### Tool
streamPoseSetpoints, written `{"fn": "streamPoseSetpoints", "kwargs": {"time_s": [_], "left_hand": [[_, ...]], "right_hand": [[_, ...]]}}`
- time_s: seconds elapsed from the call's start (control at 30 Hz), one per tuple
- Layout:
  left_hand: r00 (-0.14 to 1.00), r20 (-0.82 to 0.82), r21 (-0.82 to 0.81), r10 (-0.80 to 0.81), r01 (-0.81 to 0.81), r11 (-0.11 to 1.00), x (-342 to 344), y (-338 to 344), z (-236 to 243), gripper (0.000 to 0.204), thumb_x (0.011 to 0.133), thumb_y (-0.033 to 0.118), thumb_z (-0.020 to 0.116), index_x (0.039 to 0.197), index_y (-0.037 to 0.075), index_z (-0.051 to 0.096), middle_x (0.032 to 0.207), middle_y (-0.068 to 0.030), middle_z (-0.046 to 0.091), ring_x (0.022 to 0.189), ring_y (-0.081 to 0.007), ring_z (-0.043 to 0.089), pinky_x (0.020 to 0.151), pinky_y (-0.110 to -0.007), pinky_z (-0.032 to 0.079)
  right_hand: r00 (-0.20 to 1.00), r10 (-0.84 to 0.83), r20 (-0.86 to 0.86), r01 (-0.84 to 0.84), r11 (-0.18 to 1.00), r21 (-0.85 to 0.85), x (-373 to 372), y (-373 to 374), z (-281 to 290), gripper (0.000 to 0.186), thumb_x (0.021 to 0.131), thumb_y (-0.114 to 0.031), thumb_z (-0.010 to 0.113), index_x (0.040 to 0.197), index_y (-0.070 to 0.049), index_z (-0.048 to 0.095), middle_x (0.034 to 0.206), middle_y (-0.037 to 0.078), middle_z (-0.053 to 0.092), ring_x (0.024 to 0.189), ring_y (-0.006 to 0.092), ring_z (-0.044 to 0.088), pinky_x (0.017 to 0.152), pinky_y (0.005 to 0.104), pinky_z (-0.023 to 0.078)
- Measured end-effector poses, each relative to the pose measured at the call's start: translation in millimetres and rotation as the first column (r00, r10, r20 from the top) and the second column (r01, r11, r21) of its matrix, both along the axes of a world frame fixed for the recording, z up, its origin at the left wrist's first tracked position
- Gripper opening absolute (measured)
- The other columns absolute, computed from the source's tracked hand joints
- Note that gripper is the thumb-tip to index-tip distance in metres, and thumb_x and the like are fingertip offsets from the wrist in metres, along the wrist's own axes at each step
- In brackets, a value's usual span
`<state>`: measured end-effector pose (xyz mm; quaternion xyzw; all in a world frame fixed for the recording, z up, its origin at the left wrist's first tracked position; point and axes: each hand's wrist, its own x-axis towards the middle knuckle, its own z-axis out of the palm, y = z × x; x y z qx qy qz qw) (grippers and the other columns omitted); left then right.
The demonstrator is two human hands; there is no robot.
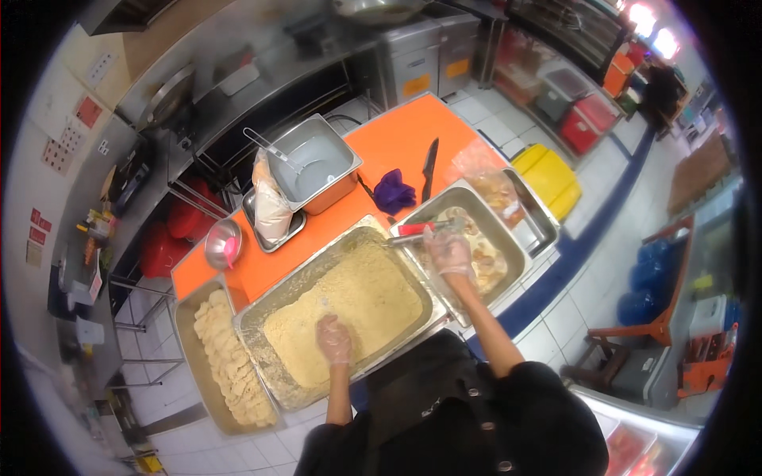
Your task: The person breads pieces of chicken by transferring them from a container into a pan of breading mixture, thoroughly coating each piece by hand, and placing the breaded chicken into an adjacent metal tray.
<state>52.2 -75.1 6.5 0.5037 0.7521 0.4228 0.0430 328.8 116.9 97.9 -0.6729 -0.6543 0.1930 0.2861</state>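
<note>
My left hand point(334, 341), in a clear glove, has its fingers curled down in a large steel tray point(245, 332) of pale yellow coating powder point(373, 309); what they hold is hidden. My right hand point(449, 255), gloved too, closes on a metal tool with a red handle point(414, 229) at the left side of a steel pan point(513, 262) of pieces in pale batter point(486, 266). At the far left a long pan point(190, 337) holds rows of coated pieces point(226, 365). Behind the right pan, a plastic bag of food point(496, 194) sits on another tray.
The orange worktop point(409, 123) holds a knife point(431, 166), purple cloth point(393, 190), deep steel container point(325, 155) with skimmer, piping bag point(272, 210) and small bowl point(222, 246). Yellow lid point(548, 178) at right; steel counters point(214, 103) behind; another person point(660, 91) far right; blue jugs point(647, 285).
</note>
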Motion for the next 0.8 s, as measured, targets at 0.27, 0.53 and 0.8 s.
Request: {"fn": "streamPoseSetpoints", "kwargs": {"time_s": [0.27, 0.53, 0.8], "left_hand": [[0.971, 0.238, -0.222, 0.013, 0.041, 0.974, 52.7, 47.5, 32.2, 0.018, 0.09, 0.018, 0.062, 0.089, 0.0, 0.067, 0.091, -0.0148, 0.068, 0.083, -0.0228, 0.064, 0.082, -0.033, 0.05], [0.825, 0.415, 0.198, -0.384, 0.33, 0.923, 156.2, 111.9, 112.8, 0.032, 0.087, 0.011, 0.068, 0.115, -0.001, 0.059, 0.107, -0.0127, 0.065, 0.093, -0.02, 0.063, 0.085, -0.032, 0.05], [0.701, 0.585, 0.051, -0.409, 0.471, 0.881, 192.2, 126.1, 80.1, 0.03, 0.088, 0.013, 0.067, 0.112, -0.002, 0.059, 0.094, -0.011, 0.067, 0.083, -0.0158, 0.063, 0.073, -0.029, 0.051]], "right_hand": [[0.878, 0.445, 0.173, -0.458, 0.888, 0.041, 39.9, 79.6, -54.4, 0.026, 0.089, -0.028, 0.059, 0.098, -0.004, 0.063, 0.087, 0.022, 0.065, 0.086, 0.0383, 0.063, 0.077, 0.046, 0.049], [0.806, 0.438, -0.398, -0.413, 0.898, 0.152, 38.8, 10.5, 7.8, 0.013, 0.085, -0.019, 0.061, 0.089, -0.006, 0.063, 0.076, 0.018, 0.063, 0.073, 0.0344, 0.061, 0.064, 0.0422, 0.047], [0.91, 0.375, -0.177, -0.381, 0.924, -0.004, 46.0, -57.5, -4.8, 0.011, 0.085, -0.016, 0.057, 0.082, -0.007, 0.061, 0.068, 0.015, 0.056, 0.065, 0.0313, 0.057, 0.06, 0.0412, 0.047]]}}
